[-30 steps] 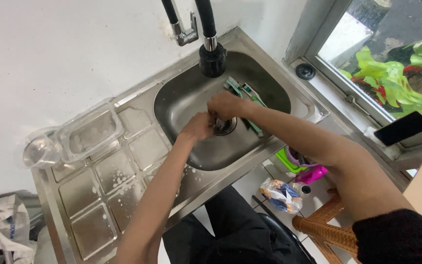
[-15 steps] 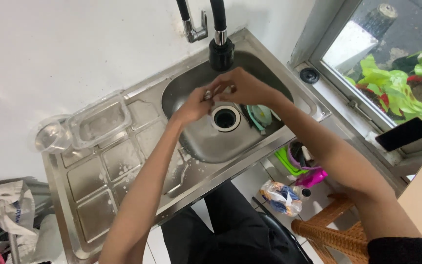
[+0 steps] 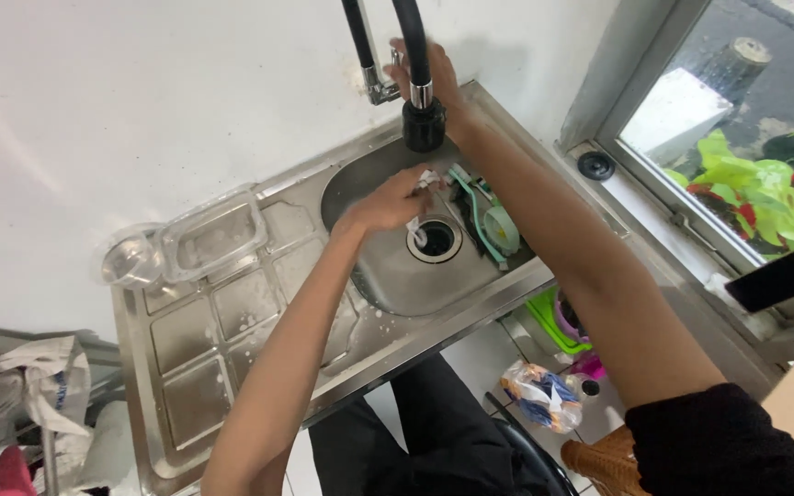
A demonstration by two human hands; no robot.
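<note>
Now our left hand (image 3: 392, 197) hangs over the sink bowl (image 3: 388, 276), fingers pinched together on a small white object (image 3: 426, 178), just under the black spout head (image 3: 423, 124); what it is we cannot tell. It looks light, wet and likely slippery, so a fingertip pinch at its middle seems safest. Just below the hand sits the drain (image 3: 435, 239), and to its right a green lid (image 3: 500, 228). Further up, our right hand (image 3: 425, 69) reaches the tap (image 3: 380, 84), its grip hidden.
</note>
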